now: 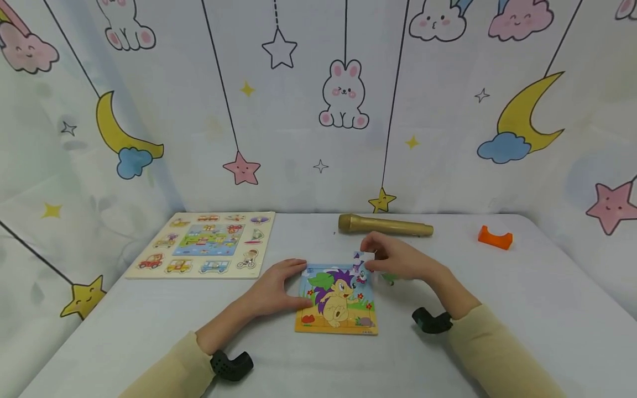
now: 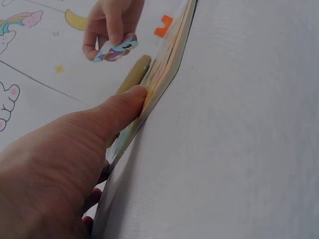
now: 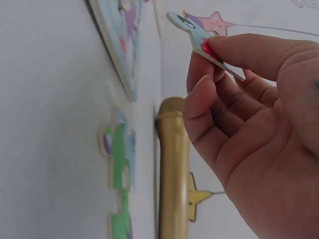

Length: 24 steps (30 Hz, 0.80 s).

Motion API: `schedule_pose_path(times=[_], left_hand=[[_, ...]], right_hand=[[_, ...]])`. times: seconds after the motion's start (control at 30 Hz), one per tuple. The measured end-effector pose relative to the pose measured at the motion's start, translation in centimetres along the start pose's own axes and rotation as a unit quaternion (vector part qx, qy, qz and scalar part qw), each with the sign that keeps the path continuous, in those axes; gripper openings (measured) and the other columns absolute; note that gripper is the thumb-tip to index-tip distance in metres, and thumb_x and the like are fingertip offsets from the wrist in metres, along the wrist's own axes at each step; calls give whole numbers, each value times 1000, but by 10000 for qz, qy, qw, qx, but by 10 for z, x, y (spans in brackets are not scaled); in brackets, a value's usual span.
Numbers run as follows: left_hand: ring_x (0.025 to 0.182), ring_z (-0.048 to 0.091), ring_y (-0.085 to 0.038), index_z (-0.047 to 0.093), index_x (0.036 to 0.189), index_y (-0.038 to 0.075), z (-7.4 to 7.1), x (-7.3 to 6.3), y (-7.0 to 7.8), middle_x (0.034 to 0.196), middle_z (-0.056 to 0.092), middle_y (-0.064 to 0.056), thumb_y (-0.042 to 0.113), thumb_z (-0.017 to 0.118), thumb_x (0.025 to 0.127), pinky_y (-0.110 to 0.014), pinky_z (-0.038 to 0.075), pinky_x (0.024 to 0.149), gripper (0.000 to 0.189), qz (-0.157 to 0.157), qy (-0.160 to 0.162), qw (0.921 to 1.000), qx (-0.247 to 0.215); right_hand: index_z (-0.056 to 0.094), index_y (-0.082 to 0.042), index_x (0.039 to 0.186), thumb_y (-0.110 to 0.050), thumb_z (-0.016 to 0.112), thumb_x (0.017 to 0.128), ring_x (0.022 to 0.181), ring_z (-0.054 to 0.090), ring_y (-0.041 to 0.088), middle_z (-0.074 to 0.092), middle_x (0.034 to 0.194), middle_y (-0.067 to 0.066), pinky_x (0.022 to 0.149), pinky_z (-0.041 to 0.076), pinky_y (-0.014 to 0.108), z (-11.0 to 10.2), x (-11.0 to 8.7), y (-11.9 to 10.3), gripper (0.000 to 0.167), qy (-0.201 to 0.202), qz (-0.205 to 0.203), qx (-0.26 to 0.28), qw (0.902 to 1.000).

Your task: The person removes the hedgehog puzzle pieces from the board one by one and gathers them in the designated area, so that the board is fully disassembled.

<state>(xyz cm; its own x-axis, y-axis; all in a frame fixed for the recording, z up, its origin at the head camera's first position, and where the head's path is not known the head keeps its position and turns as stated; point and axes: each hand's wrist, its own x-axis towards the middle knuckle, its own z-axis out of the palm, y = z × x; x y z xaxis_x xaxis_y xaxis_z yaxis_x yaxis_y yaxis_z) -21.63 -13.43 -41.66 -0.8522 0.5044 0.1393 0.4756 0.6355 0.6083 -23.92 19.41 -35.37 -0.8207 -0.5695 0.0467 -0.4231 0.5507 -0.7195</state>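
A hedgehog jigsaw puzzle (image 1: 335,304) lies flat on the table in front of me. My left hand (image 1: 273,288) rests at its left side in the head view. In the left wrist view, the left thumb (image 2: 130,99) lies against the puzzle's edge, and the other fingers are mostly hidden. Over the puzzle's upper right corner, my right hand (image 1: 398,258) pinches a puzzle piece (image 3: 197,37) between thumb and fingers. The piece is light blue with an eye, purple and red on it. Green puzzle pieces (image 3: 119,169) lie on the table close by, mostly covered by the right hand in the head view.
Toward the back left lies a wooden board (image 1: 259,260) with vehicle pictures. A gold microphone (image 1: 385,225) lies along the back edge, and an orange curved block (image 1: 495,237) is at the back right. Behind the table hangs a patterned curtain (image 1: 298,110).
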Motion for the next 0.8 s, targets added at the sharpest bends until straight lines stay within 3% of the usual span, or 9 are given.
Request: schedule_pose_path(times=[0.3, 0.53, 0.8], left_hand=[[144, 35, -32, 53, 147, 6, -1, 1, 1, 152, 46, -8, 51, 83, 78, -51, 30, 117, 87, 19, -20, 10000, 42], [144, 35, -31, 53, 147, 7, 0, 1, 2, 152, 47, -7, 51, 83, 78, -52, 30, 116, 87, -37, -36, 10000, 21], [145, 34, -32, 53, 147, 7, -1, 0, 1, 153, 46, -7, 51, 83, 78, -52, 28, 117, 87, -41, -24, 10000, 11]], right_hand=[[55, -2, 124, -14, 67, 98, 95, 63, 24, 61, 118, 14, 83, 56, 32, -36, -19, 14, 31, 298, 225, 133, 9992], [52, 0, 124, -12, 64, 99, 92, 62, 31, 63, 112, 17, 83, 56, 38, -59, -43, 32, 30, 297, 671, 251, 9970], [51, 1, 123, -12, 64, 98, 89, 58, 30, 60, 102, 16, 78, 55, 36, -71, -70, 62, 30, 186, 1118, 487, 9924]])
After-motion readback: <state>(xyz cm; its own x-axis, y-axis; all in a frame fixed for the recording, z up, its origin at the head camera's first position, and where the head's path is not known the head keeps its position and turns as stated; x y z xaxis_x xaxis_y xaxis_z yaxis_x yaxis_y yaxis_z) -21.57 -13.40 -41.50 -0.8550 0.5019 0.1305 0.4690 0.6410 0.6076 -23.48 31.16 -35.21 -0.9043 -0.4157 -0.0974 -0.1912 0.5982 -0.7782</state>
